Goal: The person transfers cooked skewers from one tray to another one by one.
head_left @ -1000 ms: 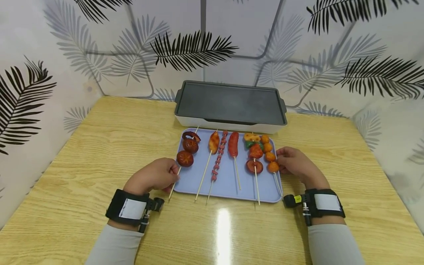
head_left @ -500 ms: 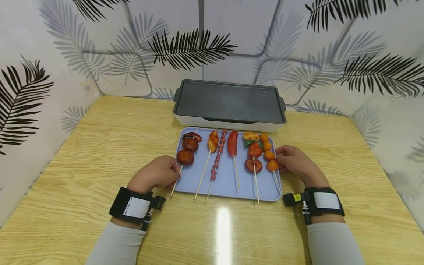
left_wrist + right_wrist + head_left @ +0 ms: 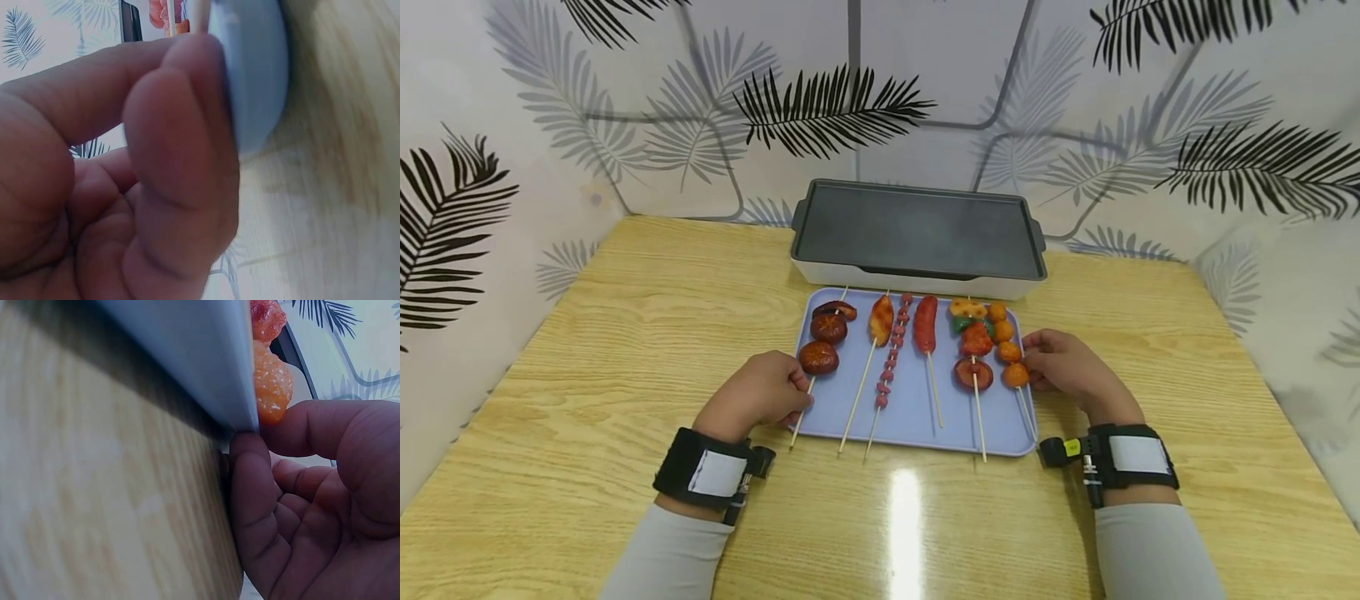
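Note:
My left hand [image 3: 767, 387] pinches the bare stick of the leftmost skewer [image 3: 820, 357] at the tray's left edge; this skewer carries two brown mushroom caps and a dark curled piece. In the left wrist view, its stick [image 3: 200, 15] comes out at the fingertips, and its lower part is hidden behind them. My right hand [image 3: 1063, 367] grips the right rim of the pale blue tray [image 3: 842, 412], thumb above and fingers against the underside, beside the skewer of orange balls [image 3: 1016, 375]. The tray rim [image 3: 250, 394] enters between thumb and finger in the right wrist view.
On the tray lie a browned meat skewer [image 3: 881, 321], a pink bead-like skewer [image 3: 891, 358], a red sausage [image 3: 925, 325] and a mixed skewer [image 3: 976, 340]. Directly behind it stands a dark-topped griddle [image 3: 917, 229]. A wooden table [image 3: 662, 317] holds everything, with patterned walls around.
My left hand has shifted slightly right with the mushroom skewer's stick. That skewer has turned: its curled piece looked ring-like and now lies flatter. My right hand keeps its grip on the tray.

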Motion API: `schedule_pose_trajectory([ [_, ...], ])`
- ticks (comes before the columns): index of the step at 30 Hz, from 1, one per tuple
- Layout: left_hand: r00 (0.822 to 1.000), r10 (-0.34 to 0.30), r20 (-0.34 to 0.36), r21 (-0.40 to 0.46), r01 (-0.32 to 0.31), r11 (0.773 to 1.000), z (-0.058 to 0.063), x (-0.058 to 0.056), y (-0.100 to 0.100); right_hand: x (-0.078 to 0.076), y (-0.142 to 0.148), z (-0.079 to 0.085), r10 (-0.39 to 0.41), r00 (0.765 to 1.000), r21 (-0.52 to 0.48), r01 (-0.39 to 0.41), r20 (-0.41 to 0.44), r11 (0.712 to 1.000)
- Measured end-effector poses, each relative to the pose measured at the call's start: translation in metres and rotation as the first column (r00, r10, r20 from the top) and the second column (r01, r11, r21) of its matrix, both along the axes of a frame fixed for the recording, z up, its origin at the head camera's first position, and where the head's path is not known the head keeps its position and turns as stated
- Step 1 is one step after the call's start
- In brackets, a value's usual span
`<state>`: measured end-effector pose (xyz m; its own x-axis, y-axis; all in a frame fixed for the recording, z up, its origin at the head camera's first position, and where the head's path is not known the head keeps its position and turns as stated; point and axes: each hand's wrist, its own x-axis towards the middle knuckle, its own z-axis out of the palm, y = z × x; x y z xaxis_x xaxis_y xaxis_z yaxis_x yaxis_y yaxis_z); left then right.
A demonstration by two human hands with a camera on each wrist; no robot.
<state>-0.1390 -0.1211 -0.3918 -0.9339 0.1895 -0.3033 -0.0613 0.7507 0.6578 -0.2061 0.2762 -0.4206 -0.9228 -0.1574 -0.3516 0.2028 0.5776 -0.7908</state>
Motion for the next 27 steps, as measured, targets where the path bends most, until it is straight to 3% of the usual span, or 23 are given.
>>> schedule_pose_trajectory([
  [7, 0.999, 0.033, -0.031, -0.06, -0.035, 0.998, -0.002, 0.002, 0.003, -0.001, 0.0, -0.003, 0.002, 1.0, -0.015, -0.002, 0.014, 1.0],
  [15, 0.991, 0.055, -0.125, -0.141, -0.072, 0.987, 0.003, 0.009, 0.004, -0.001, 0.0, -0.005, 0.025, 1.0, -0.008, -0.025, 0.001, 1.0],
  [27, 0.97, 0.115, -0.216, -0.096, -0.139, 0.986, 0.013, 0.011, 0.003, -0.001, 0.009, 0.006, 0.052, 0.998, -0.068, -0.049, 0.039, 0.997],
])
